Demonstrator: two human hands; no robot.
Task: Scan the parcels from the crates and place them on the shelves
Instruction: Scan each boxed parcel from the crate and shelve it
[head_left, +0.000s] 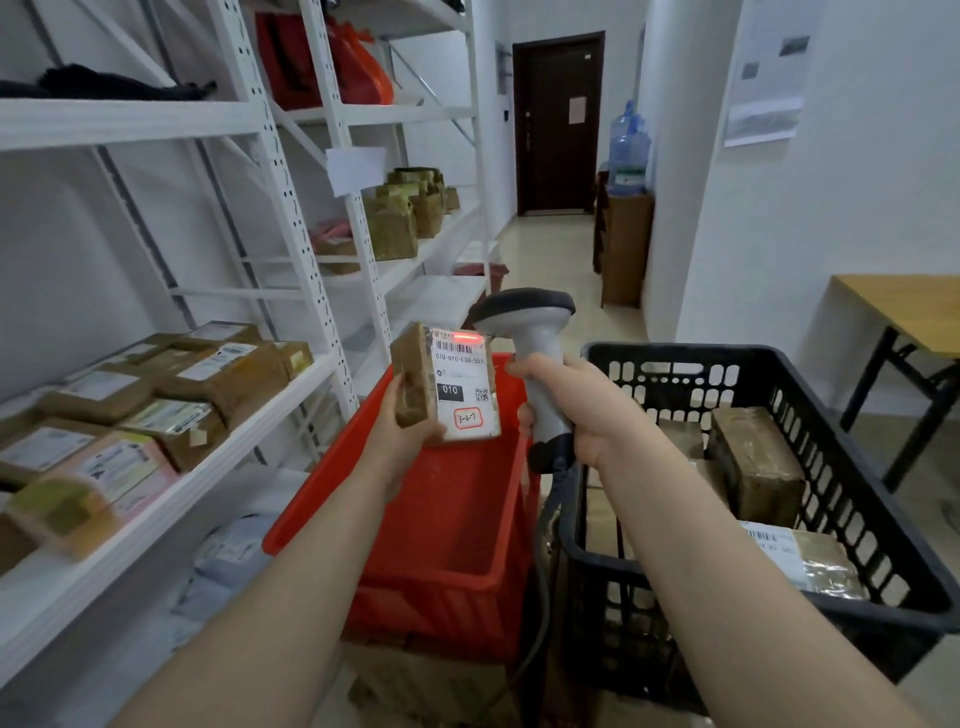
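— What's closest to the lens?

— Two bare forearms reaching forward. The left hand (402, 441) is closed around a small brown parcel (447, 387), gripping it from below and along its left edge, thumb at the bottom corner of the label. The parcel stands roughly upright with its white label (462, 389) facing the camera; it reads "010" in a black box, has a small square code, and a handwritten mark circled in red.

— And the other hand?

— The right hand (582, 410) is wrapped tight around the grey handle of a barcode scanner (530, 332). The scanner's dark head sits just right of the parcel's top edge, and a red line of light falls across the barcode at the top of the label.

— Where is the parcel against the crates?

— It is held in the air above the red crate (441, 545), over its far rim. No parcels show in what is visible of the red crate. Right of the parcel, just beside the red crate, is the black crate (779, 374), slotted walls, with several brown taped parcels (753, 457) inside.

— The shelves?

— The white metal shelves (218, 426) run to the left of the parcel. The nearest level carries many flat brown parcels with labels. Farther along, another level holds more brown boxes, and red bags (322, 67) sit higher up. Beyond the parcel, a dark door (558, 124) ends the corridor, with a water bottle (628, 150) nearby.
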